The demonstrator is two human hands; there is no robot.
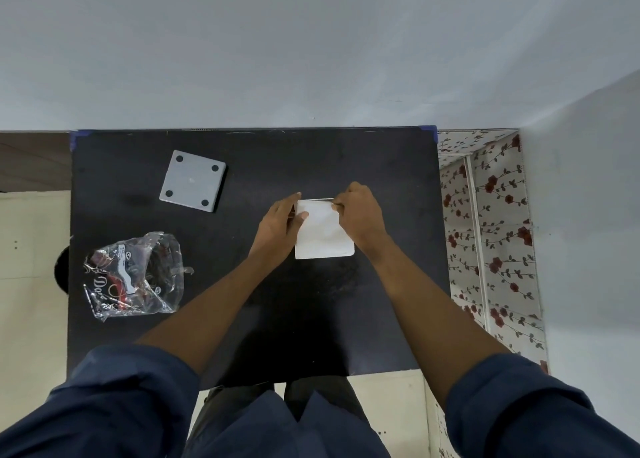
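My left hand (280, 222) and right hand (360, 215) each pinch a far corner of the white square plastic plate (323, 238), just right of centre frame over the black worktop (381, 167). I judge it light, stiff and slick, so its edges are the best hold. A grey four-holed square plate (193, 180) lies upper left.
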